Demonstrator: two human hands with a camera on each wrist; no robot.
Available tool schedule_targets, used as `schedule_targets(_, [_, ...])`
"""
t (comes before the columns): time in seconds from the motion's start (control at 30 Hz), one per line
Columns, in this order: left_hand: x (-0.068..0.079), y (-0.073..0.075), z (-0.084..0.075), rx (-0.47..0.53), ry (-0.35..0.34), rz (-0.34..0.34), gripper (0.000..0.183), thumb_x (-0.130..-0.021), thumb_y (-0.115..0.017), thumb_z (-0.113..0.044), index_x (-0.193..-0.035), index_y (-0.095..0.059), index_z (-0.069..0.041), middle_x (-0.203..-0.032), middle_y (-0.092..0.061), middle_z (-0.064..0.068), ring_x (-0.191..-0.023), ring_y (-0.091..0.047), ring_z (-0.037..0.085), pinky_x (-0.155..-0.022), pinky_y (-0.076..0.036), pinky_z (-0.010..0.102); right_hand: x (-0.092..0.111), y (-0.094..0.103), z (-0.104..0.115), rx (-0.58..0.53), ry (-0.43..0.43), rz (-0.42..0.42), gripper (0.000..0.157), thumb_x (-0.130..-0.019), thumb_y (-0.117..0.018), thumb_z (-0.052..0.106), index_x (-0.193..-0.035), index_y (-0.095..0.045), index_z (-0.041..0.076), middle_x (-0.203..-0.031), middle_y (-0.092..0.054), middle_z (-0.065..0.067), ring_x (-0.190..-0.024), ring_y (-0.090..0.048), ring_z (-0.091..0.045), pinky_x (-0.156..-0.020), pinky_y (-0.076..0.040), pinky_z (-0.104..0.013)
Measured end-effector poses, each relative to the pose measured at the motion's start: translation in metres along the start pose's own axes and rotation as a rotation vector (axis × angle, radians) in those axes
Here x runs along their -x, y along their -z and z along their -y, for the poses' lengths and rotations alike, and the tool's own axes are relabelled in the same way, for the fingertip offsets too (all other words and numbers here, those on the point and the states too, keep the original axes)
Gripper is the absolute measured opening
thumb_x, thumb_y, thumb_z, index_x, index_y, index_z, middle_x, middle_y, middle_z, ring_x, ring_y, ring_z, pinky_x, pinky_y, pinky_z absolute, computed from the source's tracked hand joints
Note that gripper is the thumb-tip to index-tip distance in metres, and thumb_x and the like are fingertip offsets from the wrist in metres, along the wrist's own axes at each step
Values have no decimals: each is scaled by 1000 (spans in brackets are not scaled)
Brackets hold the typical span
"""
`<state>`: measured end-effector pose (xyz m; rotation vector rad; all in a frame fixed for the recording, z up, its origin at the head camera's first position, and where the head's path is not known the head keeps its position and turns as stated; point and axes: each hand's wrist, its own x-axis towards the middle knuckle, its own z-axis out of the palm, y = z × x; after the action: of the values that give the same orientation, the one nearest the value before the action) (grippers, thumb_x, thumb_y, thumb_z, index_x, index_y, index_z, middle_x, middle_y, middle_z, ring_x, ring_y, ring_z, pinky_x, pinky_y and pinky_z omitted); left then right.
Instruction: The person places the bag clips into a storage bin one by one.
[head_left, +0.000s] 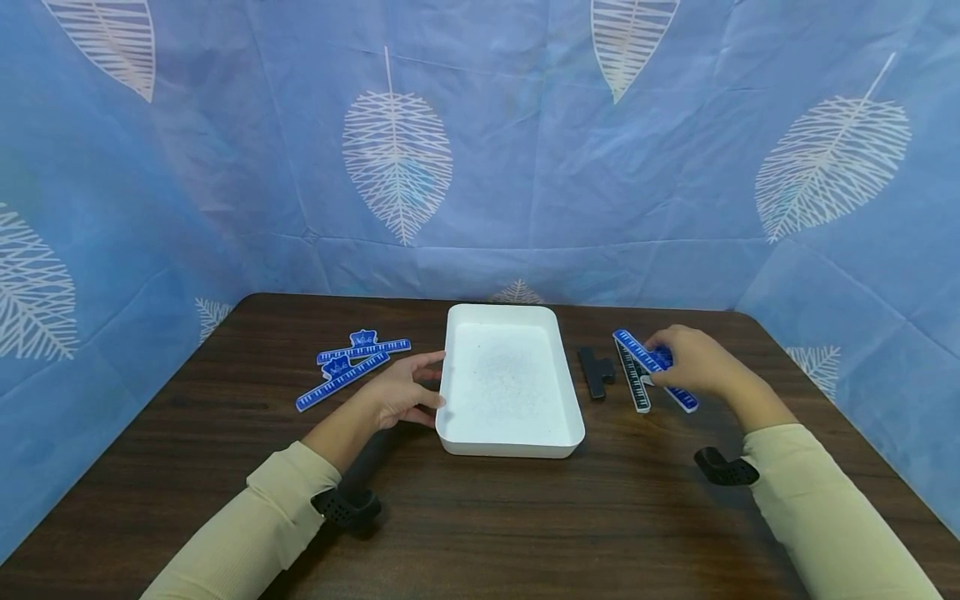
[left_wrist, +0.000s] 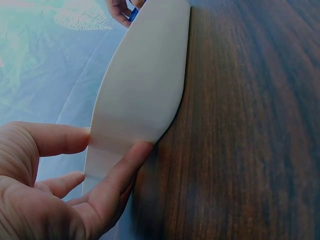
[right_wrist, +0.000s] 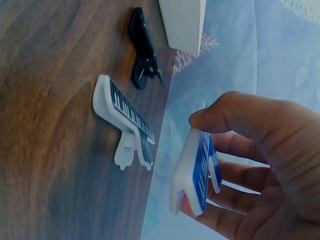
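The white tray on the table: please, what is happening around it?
A person is working at a wooden table. Their left grip touches the left side of the white tray, while their right grip pinches a blue clip. A black clip and a black-and-white clip lie to the right of the tray, and two more blue clips lie to its left. At this moment, all five clips are outside the tray.

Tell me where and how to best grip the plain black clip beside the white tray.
Likely by the short tab of the black clip, coming from the right: the tab juts that way from the long bar, while the white tray stands to the left. The right hand would need to release the blue clip.
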<state>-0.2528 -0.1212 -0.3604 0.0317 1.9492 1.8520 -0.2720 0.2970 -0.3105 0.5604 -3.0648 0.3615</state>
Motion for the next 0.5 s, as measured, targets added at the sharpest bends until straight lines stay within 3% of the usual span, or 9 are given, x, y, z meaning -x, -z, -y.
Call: schedule_targets(0.5, [-1,1,1,-9,-5,0,83,-83,-61,18,-154,-29,-12,-148,-36,23,-110,-59,40,-76,-57,52,-3,4,20,1,44,13,43,-79,-76,15,-113,-64,-8,-101,-62,-20,-79,-63,-25,-65,-58,-42])
